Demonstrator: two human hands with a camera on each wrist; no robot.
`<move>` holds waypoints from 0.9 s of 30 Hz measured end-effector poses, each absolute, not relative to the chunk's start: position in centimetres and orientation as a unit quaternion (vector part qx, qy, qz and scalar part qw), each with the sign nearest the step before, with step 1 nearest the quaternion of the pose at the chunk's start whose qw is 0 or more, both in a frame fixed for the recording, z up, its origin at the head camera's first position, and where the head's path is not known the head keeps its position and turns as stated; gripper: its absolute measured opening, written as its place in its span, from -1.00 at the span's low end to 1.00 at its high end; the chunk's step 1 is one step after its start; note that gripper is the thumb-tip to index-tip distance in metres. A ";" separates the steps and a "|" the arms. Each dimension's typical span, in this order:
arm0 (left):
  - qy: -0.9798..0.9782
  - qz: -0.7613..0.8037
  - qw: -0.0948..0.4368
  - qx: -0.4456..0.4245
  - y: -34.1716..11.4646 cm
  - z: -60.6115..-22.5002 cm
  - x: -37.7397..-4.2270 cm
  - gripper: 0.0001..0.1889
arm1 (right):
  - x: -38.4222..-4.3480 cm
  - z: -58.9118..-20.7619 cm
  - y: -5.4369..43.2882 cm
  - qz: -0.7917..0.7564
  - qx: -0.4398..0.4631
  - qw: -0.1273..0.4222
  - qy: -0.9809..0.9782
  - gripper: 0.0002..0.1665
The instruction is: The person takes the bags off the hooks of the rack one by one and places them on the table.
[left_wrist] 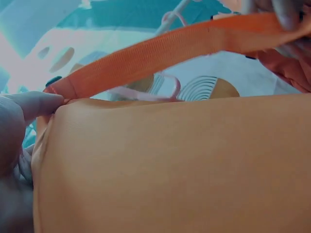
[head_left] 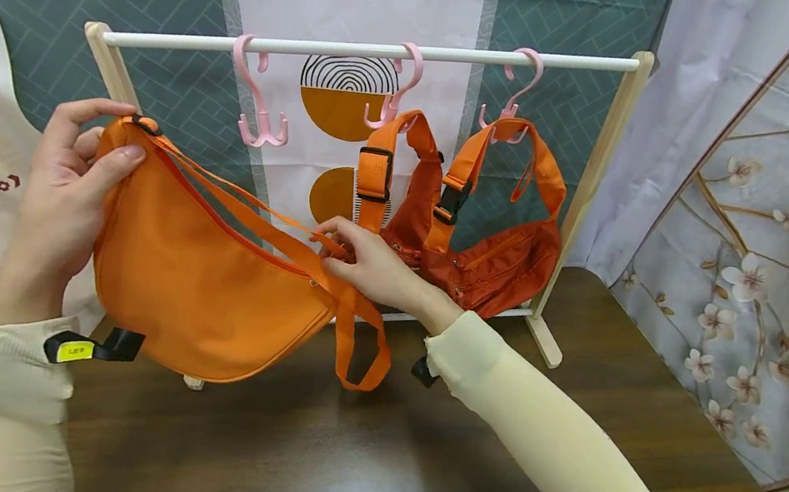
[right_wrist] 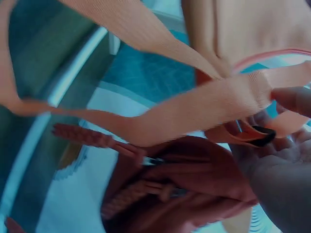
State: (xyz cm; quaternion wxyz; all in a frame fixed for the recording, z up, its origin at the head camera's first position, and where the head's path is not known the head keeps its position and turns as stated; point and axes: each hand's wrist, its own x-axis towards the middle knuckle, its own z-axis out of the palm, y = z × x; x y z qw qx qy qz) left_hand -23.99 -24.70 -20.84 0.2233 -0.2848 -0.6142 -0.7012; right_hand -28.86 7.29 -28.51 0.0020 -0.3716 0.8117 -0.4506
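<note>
My left hand (head_left: 65,187) gripped the orange bag (head_left: 206,295) at its end, holding it up over the table (head_left: 335,456). My right hand (head_left: 369,263) pinched its strap (head_left: 268,232) taut, below the empty pink hook (head_left: 259,105) on the rail (head_left: 362,48).

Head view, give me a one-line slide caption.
Left hand grips an orange bag while right hand pinches its strap before a hook rack.
</note>
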 end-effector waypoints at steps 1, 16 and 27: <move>-0.612 -0.704 0.225 -0.282 -24.6 -20.7 -23.9 -0.55 | -28.9 -29.0 7.2 -0.450 -0.369 0.005 0.813 -0.67; -0.559 -0.747 0.293 -0.208 -25.2 -20.3 -23.1 -0.57 | -28.2 -34.1 6.5 -0.590 -0.309 0.053 0.744 -0.38; -0.475 -0.810 0.317 -0.135 -27.0 -22.2 -23.5 -0.59 | -27.3 -35.5 4.8 -0.787 -0.276 0.022 0.552 -0.35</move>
